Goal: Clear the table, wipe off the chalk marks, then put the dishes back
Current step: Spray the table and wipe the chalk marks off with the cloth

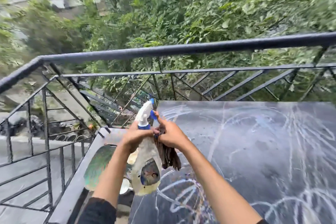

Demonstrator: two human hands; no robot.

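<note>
The whole view is smeared by motion, so fine detail is lost. The spray bottle [147, 152] is held up over the left edge of the dark surface [263, 151], its white head and blue trigger pointing away, its label too blurred to read. The left hand [135, 137] wraps the bottle's neck, fingers closed around it. The right hand [170, 133] presses in beside it, fingers closed on a brown cloth [170, 156] that hangs down against the bottle; one finger reaches up to the blue trigger. White chalk marks [227, 132] loop and scrawl across the surface, whose right and near sides are cut off by the frame. Left of it, below the arms, shiny metal dishes [99, 165] are partly hidden by the left forearm and bottle. A black metal railing [181, 50] runs behind, with green foliage [163, 5] beyond.
</note>
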